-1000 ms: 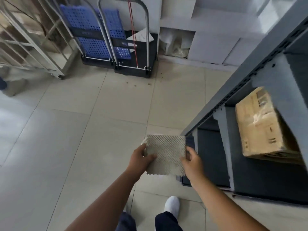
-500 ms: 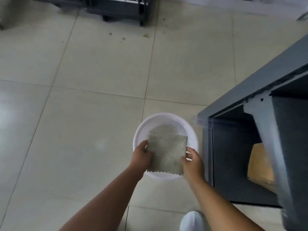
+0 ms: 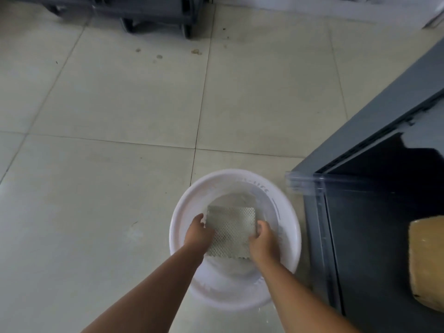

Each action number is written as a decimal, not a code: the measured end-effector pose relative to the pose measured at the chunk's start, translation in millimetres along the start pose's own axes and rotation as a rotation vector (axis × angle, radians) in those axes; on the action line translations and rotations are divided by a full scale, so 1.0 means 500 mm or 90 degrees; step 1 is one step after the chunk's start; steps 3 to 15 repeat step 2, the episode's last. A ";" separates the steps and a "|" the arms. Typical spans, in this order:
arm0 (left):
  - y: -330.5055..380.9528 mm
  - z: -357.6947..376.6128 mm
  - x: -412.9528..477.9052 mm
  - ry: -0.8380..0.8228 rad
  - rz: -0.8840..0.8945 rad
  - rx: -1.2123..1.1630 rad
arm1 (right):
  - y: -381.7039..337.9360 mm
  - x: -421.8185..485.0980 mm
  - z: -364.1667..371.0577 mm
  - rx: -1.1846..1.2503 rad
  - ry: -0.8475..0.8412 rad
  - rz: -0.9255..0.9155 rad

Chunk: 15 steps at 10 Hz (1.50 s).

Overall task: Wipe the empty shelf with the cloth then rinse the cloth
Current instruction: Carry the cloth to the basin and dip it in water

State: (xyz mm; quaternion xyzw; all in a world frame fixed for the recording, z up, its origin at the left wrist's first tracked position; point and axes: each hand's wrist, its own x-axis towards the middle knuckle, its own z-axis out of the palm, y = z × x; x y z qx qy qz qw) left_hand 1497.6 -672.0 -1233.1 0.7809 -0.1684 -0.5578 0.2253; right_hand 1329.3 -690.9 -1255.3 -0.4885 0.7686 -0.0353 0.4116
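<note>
cloth [image 3: 231, 230] lower centre, spread flat over basin [image 3: 289, 227] | left hand [image 3: 198, 234] clamped on its left edge | right hand [image 3: 263, 241] clamped on right edge | shelf [image 3: 374, 236] right of frame

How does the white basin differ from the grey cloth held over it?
The basin is round, smooth and white; the cloth is square, textured and grey. The basin rests on the floor; the cloth is held by the left hand and right hand.
</note>
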 end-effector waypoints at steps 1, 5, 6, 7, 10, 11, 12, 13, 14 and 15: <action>0.042 -0.046 -0.079 -0.029 0.028 -0.044 | -0.027 -0.070 -0.064 -0.052 0.012 -0.020; 0.103 -0.112 -0.212 -0.059 0.075 -0.034 | -0.094 -0.198 -0.152 -0.061 0.025 -0.093; 0.103 -0.112 -0.212 -0.059 0.075 -0.034 | -0.094 -0.198 -0.152 -0.061 0.025 -0.093; 0.103 -0.112 -0.212 -0.059 0.075 -0.034 | -0.094 -0.198 -0.152 -0.061 0.025 -0.093; 0.103 -0.112 -0.212 -0.059 0.075 -0.034 | -0.094 -0.198 -0.152 -0.061 0.025 -0.093; 0.103 -0.112 -0.212 -0.059 0.075 -0.034 | -0.094 -0.198 -0.152 -0.061 0.025 -0.093; 0.103 -0.112 -0.212 -0.059 0.075 -0.034 | -0.094 -0.198 -0.152 -0.061 0.025 -0.093; 0.103 -0.112 -0.212 -0.059 0.075 -0.034 | -0.094 -0.198 -0.152 -0.061 0.025 -0.093; 0.103 -0.112 -0.212 -0.059 0.075 -0.034 | -0.094 -0.198 -0.152 -0.061 0.025 -0.093; 0.103 -0.112 -0.212 -0.059 0.075 -0.034 | -0.094 -0.198 -0.152 -0.061 0.025 -0.093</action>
